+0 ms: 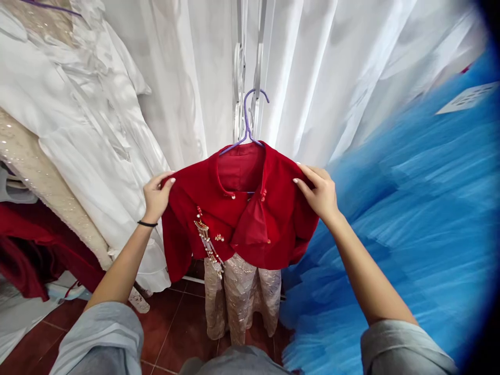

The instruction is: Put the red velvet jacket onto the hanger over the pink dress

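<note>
We hold red jacket at centre of frame. Left hand pinches shoulder at centre left; right hand pinches other shoulder, right of centre. Purple hanger rises from collar. We see beaded ornament on jacket front, pale glittery garment below, blue tulle at right, white dress upper left.

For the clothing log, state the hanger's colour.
Purple; the hanger shows best in the head view.
</note>
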Demonstrator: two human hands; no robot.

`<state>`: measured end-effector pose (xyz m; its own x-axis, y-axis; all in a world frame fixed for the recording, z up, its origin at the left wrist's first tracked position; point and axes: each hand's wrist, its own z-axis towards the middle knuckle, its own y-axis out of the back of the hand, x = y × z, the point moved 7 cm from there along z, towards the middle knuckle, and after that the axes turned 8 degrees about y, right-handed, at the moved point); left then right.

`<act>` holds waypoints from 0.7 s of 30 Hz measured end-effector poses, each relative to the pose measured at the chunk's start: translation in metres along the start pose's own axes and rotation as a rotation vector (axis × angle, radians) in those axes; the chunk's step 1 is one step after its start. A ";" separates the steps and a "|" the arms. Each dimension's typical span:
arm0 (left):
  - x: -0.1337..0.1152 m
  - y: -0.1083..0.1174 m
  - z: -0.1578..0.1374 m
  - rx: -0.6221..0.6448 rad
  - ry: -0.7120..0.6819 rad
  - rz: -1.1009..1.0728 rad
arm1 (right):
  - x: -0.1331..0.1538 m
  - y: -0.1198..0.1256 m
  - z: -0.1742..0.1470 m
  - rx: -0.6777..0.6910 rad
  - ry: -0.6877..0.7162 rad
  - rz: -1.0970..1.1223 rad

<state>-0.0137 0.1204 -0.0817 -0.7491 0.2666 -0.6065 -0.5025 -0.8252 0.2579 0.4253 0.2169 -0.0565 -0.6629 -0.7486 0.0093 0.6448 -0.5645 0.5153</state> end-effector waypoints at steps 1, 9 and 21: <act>0.001 0.002 -0.009 -0.027 -0.040 0.049 | -0.001 0.000 0.000 -0.009 -0.012 0.012; -0.061 -0.007 -0.074 -0.253 -0.425 0.431 | 0.075 0.012 -0.023 -0.212 -0.109 -0.249; -0.178 -0.104 -0.045 0.350 -0.867 0.471 | 0.146 -0.029 -0.013 0.329 -0.306 0.839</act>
<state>0.1909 0.1360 -0.0345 -0.8846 0.3356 0.3238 -0.0726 -0.7850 0.6152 0.3147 0.1192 -0.0810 -0.1333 -0.7156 0.6857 0.8469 0.2771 0.4538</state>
